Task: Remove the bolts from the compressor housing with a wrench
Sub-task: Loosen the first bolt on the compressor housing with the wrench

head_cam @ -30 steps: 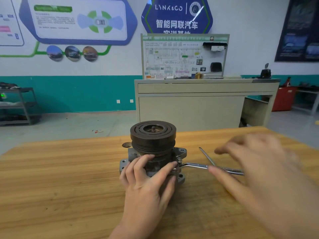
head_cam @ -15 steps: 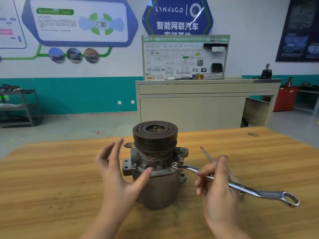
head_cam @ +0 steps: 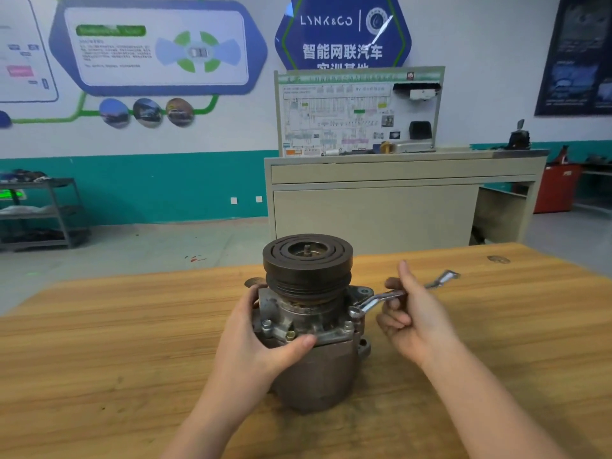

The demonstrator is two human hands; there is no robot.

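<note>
Behind wooden table [head_cam: 132,326] and compressor housing [head_cam: 318,326] stands a beige cabinet [head_cam: 374,210].

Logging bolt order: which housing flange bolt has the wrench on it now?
The right-side bolt, under the wrench ring end beside the right hand. The front-left bolt and front-right bolt are bare; the left hand steadies the compressor housing.

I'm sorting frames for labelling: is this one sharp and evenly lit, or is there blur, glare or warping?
Head view: the compressor and both hands are fairly sharp; the wrench shows bright glints and its far end is soft; the wall posters are soft, with a glare streak on the blue sign; the wide lens bows the table edge.
</note>
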